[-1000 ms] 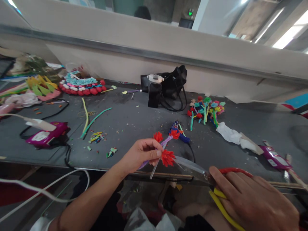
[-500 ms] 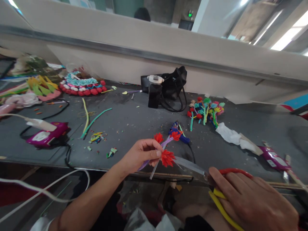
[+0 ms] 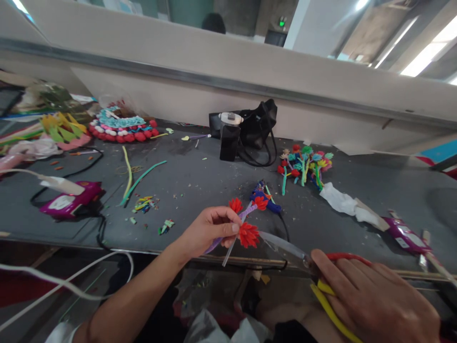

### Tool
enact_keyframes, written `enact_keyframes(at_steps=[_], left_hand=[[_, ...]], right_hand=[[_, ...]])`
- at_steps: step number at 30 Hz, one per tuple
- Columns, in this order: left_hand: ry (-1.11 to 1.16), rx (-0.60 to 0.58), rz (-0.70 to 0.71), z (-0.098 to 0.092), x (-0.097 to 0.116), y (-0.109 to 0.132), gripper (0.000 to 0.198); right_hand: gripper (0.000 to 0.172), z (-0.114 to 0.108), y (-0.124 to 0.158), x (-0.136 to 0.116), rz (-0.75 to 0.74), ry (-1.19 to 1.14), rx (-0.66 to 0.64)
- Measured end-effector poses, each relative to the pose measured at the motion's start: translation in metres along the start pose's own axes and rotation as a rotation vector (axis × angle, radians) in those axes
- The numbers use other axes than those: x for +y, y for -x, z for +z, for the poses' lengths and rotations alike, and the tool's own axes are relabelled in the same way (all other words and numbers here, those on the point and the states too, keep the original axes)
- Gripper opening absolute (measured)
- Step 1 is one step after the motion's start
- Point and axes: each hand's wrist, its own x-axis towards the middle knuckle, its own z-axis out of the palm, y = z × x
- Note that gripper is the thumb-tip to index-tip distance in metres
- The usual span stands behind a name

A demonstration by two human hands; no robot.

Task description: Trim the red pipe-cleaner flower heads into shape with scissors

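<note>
A dark grey table (image 3: pixel 200 176) runs the full width, scattered with crumbs and offcuts; a pale partition (image 3: pixel 171 81) stands along its back, the top of a dark-haired head (image 3: pixel 213 23) showing beyond it, then a lit green sign (image 3: pixel 282 21) and bright panes far right. From the left: a ring of red and white balls (image 3: pixel 123 128); a purple device (image 3: pixel 73 200) with a white object on it; a yellow strip (image 3: pixel 127 171) and a green strip (image 3: pixel 143 180); the left hand (image 3: pixel 216 227), thumb and fingers pinched on the stems of red flowers (image 3: pixel 249 235) over the table's front edge; a black bag (image 3: pixel 266 119) against the partition; a blue tool (image 3: pixel 266 197), partly behind one bloom; scissors (image 3: pixel 285 247), blades beside the lowest bloom, contact unclear; a colourful flower bundle (image 3: pixel 305 164); the right hand (image 3: pixel 374 290), fingers wrapped round the scissors' handles, hiding much of them; a second purple device (image 3: pixel 407 236).
</note>
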Motion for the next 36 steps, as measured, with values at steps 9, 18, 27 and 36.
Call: enact_keyframes(at_steps=[9,18,27,36], left_hand=[[0.029,0.012,0.017,-0.002,0.000,0.000,0.020],[0.062,0.026,0.034,0.000,0.000,-0.001,0.018],[0.102,0.066,0.071,0.000,-0.004,-0.003,0.020],[0.079,0.072,0.068,0.002,-0.004,-0.003,0.025]], right_hand=[[0.030,0.005,0.015,0.005,0.147,-0.104,-0.047],[0.030,0.001,0.015,-0.010,0.228,-0.312,-0.076],[0.027,-0.004,0.001,-0.018,0.262,-0.384,-0.047],[0.031,0.007,0.015,-0.019,0.321,-0.406,-0.160]])
